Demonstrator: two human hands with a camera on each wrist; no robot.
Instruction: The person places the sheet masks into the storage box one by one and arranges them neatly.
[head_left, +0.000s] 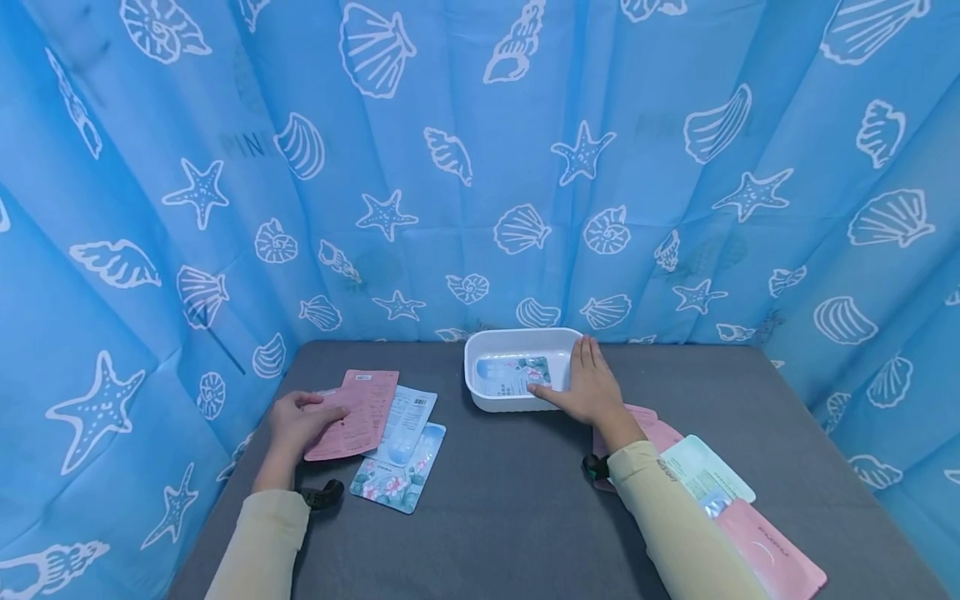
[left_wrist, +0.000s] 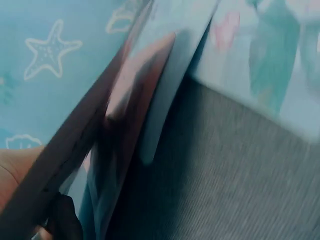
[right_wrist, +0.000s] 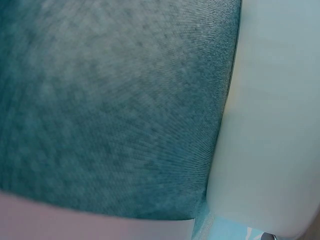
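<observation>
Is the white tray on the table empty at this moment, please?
No, the white tray holds a pale blue packet, and the right hand rests on the tray's near edge.

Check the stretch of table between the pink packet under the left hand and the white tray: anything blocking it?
Nothing visible. The left hand holds the pink packet, with two more packets overlapping beside it. Bare grey table runs from there to the white tray. The right hand rests on the tray's far rim, off that path.

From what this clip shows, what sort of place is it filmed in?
Likely a makeshift recording booth, not a home or shop: a blue seashell-printed fabric curtain walls in a grey cloth-covered table, which holds only a white plastic tray and flat pink and pale sachets.
</observation>
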